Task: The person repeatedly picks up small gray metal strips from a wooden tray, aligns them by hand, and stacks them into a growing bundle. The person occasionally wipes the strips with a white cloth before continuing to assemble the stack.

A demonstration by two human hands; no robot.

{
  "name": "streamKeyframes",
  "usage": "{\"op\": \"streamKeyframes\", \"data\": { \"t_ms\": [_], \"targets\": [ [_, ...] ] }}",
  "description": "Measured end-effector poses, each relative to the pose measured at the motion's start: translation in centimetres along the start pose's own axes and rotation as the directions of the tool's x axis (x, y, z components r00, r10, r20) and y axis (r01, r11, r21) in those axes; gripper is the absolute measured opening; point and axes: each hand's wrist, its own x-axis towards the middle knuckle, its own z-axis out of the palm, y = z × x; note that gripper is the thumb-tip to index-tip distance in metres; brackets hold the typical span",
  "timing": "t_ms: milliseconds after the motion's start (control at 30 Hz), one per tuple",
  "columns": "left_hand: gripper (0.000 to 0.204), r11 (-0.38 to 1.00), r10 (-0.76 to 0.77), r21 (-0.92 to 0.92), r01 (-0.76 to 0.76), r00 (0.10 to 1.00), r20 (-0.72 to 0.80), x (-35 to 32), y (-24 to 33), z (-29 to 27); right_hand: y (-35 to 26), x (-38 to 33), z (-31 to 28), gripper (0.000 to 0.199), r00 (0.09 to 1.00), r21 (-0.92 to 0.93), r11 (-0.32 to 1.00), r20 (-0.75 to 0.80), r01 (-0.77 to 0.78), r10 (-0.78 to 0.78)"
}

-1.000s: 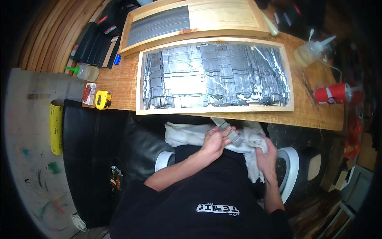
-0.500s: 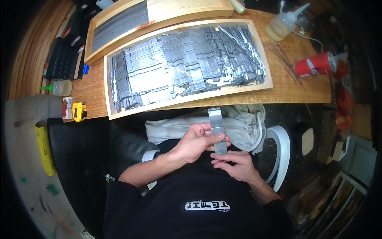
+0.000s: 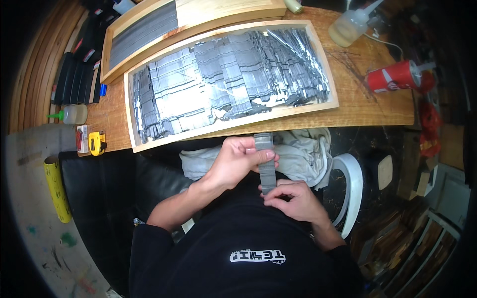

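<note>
A narrow grey strip with cross lines (image 3: 267, 175) stands nearly upright in front of my chest. My left hand (image 3: 233, 161) is closed round its upper part, thumb across the front face. At the strip's lower end, my right hand (image 3: 297, 199) pinches with thumb and fingertips. Whether the strip is one piece or several stacked thin ones, I cannot tell. Just beyond my hands, a shallow wooden tray (image 3: 233, 127) on the table is filled with similar thin grey pieces (image 3: 218, 64), some shining under the light.
Behind it sits another wooden tray (image 3: 223, 15), partly grey inside. A yellow tape measure (image 3: 97, 143) and a glue bottle (image 3: 75, 114) are at left. A squeeze bottle (image 3: 349, 27) and a red can (image 3: 392, 76) stand right. A pale cloth (image 3: 310, 161) lies below the table edge.
My left hand and the strip have shifted slightly left and up. My right hand's fingers have curled closer at its lower end. The strip's face now looks darker.
</note>
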Motion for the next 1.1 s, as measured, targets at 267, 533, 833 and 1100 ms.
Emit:
{"op": "streamKeyframes", "data": {
  "t_ms": [267,533,833,1100],
  "targets": [
    [0.041,0.144,0.825,0.61,-0.779,0.435,0.361,-2.1,6.0,2.7,-10.7,5.8,-4.5,0.033,0.768,-0.411,0.781,-0.247,0.469,-0.591],
    [0.026,0.3,0.807,0.523,-0.798,0.504,0.306,-0.9,8.3,2.0,-12.3,9.0,-6.0,0.032,0.778,-0.232,0.797,-0.189,0.558,-0.6],
    [0.01,0.811,0.379,0.377,-0.448,0.892,0.247,-4.7,6.8,2.5,-9.8,6.5,-3.4,0.016,0.832,-0.191,0.879,-0.285,0.437,-0.475],
    [0.019,0.99,-0.085,-0.102,0.097,0.989,0.118,0.4,0.2,-2.4,-0.3,9.8,-1.2,0.019,0.976,0.69,0.711,-0.031,-0.134,0.214]
  ]
}}
